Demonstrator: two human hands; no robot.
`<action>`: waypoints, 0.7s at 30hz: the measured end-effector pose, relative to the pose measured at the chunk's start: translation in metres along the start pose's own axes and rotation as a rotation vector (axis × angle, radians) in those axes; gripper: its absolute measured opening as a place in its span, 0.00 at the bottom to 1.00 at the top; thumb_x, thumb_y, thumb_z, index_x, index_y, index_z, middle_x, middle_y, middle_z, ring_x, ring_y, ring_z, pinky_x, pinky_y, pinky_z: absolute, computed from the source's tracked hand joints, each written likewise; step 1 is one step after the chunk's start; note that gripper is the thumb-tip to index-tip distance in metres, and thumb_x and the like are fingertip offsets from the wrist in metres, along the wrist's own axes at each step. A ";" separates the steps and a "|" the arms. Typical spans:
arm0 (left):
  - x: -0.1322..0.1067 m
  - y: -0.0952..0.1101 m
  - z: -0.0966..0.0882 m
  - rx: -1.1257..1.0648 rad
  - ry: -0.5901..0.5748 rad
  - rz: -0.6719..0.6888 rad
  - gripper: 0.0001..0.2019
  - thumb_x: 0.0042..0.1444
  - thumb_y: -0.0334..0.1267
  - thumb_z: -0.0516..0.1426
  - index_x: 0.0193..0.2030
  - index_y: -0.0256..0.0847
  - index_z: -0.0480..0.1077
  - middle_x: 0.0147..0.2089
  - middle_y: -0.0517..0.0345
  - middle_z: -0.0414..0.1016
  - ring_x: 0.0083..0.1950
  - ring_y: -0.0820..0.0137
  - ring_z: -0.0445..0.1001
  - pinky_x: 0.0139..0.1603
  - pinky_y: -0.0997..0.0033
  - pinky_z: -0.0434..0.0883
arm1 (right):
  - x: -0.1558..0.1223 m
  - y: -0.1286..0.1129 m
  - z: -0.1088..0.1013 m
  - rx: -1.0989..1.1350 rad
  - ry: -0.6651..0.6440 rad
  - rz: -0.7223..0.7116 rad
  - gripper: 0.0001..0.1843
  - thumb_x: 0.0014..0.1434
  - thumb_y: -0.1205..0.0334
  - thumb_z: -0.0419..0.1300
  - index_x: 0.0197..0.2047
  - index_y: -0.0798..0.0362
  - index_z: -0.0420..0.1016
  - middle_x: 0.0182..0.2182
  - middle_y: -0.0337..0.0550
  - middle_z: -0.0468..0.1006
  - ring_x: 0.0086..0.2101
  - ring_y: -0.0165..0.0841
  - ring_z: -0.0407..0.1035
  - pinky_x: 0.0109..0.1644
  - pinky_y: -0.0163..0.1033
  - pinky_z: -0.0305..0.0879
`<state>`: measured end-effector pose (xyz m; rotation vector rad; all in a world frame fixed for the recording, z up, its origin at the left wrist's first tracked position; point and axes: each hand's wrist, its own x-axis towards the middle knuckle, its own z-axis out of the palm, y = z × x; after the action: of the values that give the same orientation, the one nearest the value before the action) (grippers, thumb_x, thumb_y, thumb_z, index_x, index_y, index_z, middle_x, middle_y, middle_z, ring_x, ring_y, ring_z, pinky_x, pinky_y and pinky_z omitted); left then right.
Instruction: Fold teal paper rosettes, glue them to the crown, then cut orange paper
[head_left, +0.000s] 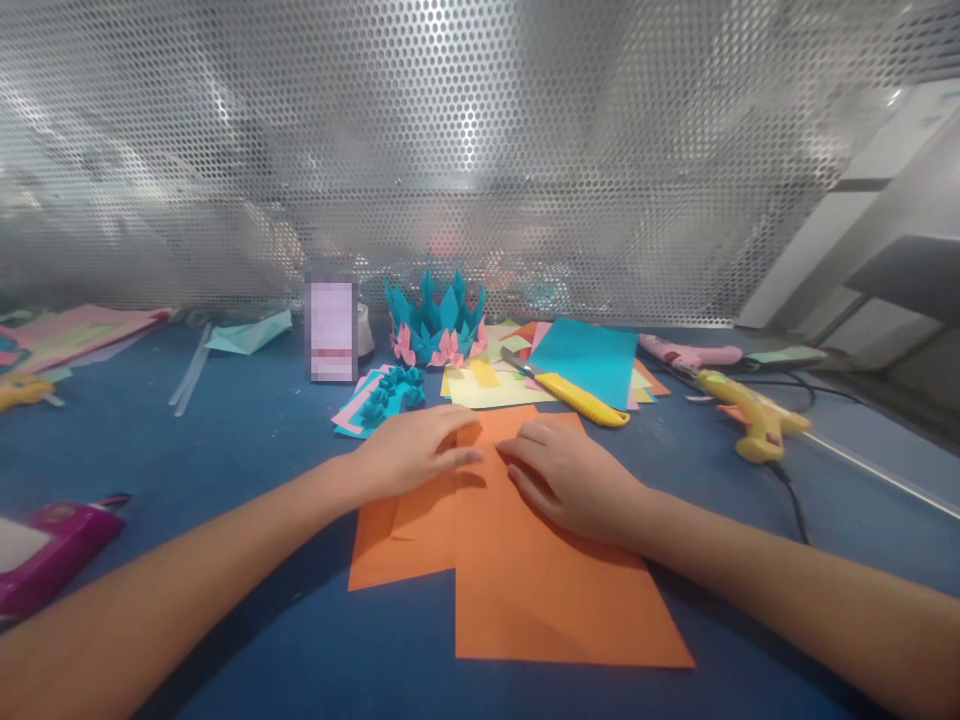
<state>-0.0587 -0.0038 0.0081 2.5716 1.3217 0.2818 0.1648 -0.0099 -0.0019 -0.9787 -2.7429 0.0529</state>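
Note:
Orange paper sheets lie on the blue table in front of me, one overlapping another. My left hand rests palm down on the upper left part of the paper, fingers stretched flat toward the middle. My right hand lies on the upper right part, fingers pressed flat on the sheet and pointing left. The fingertips of both hands nearly meet at a fold line. Neither hand grips anything.
A yellow utility knife, teal and yellow papers, a teal-and-pink paper crown and a small teal paper piece sit behind. A yellow glue gun with cable lies right, a magenta tool left. Perforated metal screen behind.

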 end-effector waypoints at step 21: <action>0.029 0.005 -0.002 0.359 0.355 0.051 0.08 0.54 0.28 0.52 0.30 0.37 0.72 0.39 0.50 0.71 0.43 0.61 0.65 0.43 0.60 0.64 | 0.007 0.000 -0.004 0.003 -0.084 0.049 0.17 0.65 0.62 0.44 0.53 0.55 0.66 0.31 0.45 0.68 0.31 0.34 0.63 0.32 0.36 0.50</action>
<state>-0.0387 0.0172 0.0130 2.9598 1.5467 0.5816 0.1605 -0.0052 0.0032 -1.0663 -2.7931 0.1082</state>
